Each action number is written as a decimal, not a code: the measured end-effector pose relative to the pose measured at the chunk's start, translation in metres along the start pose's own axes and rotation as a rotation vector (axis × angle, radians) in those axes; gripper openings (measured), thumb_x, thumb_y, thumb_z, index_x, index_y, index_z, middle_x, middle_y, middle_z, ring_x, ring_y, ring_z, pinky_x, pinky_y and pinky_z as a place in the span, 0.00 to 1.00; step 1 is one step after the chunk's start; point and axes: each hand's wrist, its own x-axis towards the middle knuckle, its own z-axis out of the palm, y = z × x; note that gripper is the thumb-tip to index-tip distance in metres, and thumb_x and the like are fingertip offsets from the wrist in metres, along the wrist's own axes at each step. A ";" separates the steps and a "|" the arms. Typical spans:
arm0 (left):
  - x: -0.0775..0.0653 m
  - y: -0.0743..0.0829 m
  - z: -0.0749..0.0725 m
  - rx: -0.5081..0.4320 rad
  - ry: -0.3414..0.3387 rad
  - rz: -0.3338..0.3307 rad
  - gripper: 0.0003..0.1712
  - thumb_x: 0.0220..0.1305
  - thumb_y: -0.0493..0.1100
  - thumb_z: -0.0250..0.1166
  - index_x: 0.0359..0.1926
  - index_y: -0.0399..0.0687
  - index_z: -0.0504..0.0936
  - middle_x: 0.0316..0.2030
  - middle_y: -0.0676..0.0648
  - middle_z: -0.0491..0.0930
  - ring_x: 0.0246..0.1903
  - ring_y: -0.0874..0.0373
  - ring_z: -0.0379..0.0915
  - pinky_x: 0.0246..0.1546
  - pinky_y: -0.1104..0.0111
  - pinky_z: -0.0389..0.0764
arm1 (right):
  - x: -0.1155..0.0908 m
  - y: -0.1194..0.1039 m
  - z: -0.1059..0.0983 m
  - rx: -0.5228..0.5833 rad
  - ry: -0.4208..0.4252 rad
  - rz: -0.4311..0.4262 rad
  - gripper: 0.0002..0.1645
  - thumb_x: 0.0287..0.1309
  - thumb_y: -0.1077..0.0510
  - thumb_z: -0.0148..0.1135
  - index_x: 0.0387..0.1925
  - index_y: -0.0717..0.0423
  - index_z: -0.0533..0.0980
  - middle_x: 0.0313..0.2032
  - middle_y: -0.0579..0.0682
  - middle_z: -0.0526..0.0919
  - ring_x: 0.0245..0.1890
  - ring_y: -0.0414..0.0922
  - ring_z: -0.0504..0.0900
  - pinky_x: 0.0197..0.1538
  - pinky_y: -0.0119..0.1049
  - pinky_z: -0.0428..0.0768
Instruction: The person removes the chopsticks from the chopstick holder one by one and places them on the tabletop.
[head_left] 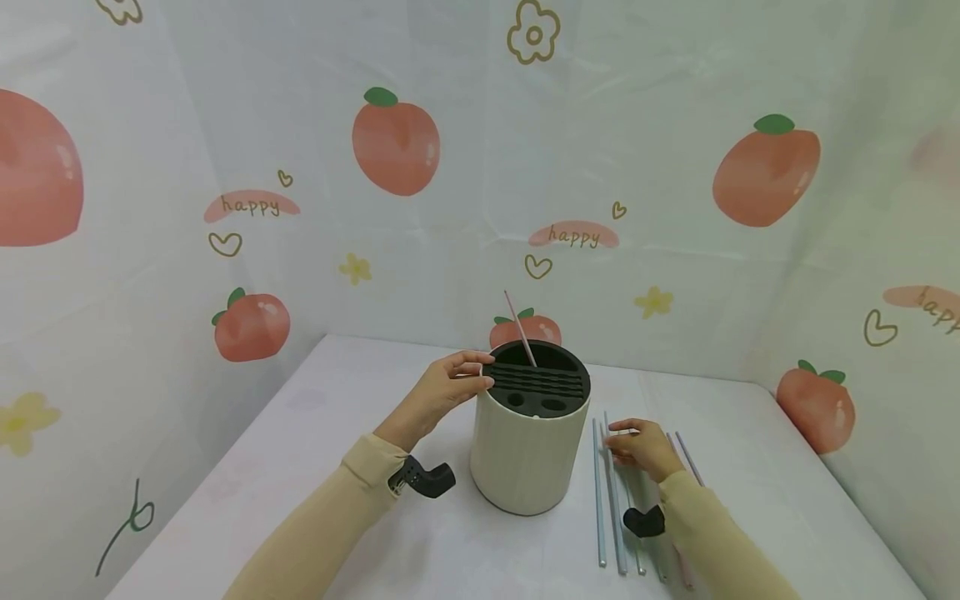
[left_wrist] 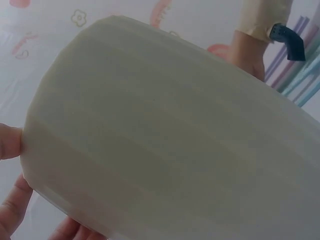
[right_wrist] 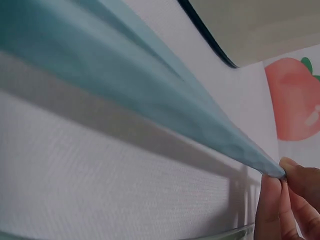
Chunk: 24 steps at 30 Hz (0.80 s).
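Note:
A cream round holder [head_left: 525,458] with a black slotted top [head_left: 536,382] stands upright on the table. My left hand [head_left: 442,392] rests its fingertips and thumb on the left side of the rim; in the left wrist view the holder's wall hides most of that hand. A thin pink stick [head_left: 517,321] leans in the big rear compartment. To the right of the holder, my right hand [head_left: 645,447] pinches the far end of a thin light-blue stick [right_wrist: 165,107] between thumb and fingers. Another light-blue stick [head_left: 598,500] lies beside it, nearer the holder.
More thin sticks, among them a purple stick [head_left: 690,458] and a pink stick [head_left: 684,571], lie partly under my right forearm. A white cloth printed with peaches [head_left: 396,148] hangs behind the white table [head_left: 420,550] and along its sides.

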 end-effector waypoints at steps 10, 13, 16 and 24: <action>0.000 0.002 0.000 -0.001 0.006 0.004 0.23 0.63 0.38 0.65 0.59 0.44 0.75 0.61 0.37 0.65 0.59 0.48 0.67 0.65 0.54 0.69 | 0.006 0.001 0.006 -0.069 0.061 0.024 0.20 0.54 0.69 0.67 0.47 0.75 0.72 0.28 0.53 0.81 0.22 0.38 0.79 0.26 0.30 0.83; 0.000 0.002 0.000 0.001 0.009 0.003 0.23 0.63 0.38 0.65 0.59 0.44 0.75 0.60 0.38 0.65 0.58 0.49 0.67 0.65 0.54 0.70 | 0.008 0.000 0.008 -0.095 0.083 0.028 0.20 0.51 0.70 0.68 0.45 0.75 0.73 0.27 0.53 0.80 0.21 0.39 0.79 0.26 0.31 0.84; 0.000 0.002 0.000 0.003 0.008 0.003 0.23 0.62 0.38 0.65 0.59 0.44 0.75 0.60 0.38 0.66 0.58 0.49 0.67 0.64 0.54 0.70 | 0.009 0.001 0.009 -0.115 0.081 0.024 0.20 0.50 0.71 0.68 0.45 0.75 0.73 0.27 0.55 0.79 0.21 0.39 0.79 0.26 0.33 0.84; 0.001 0.001 0.000 -0.001 0.007 0.002 0.23 0.62 0.38 0.65 0.59 0.44 0.75 0.60 0.38 0.66 0.59 0.49 0.67 0.65 0.55 0.70 | 0.012 0.004 0.010 -0.165 0.087 0.042 0.19 0.48 0.70 0.69 0.43 0.74 0.74 0.25 0.52 0.81 0.22 0.39 0.79 0.27 0.33 0.84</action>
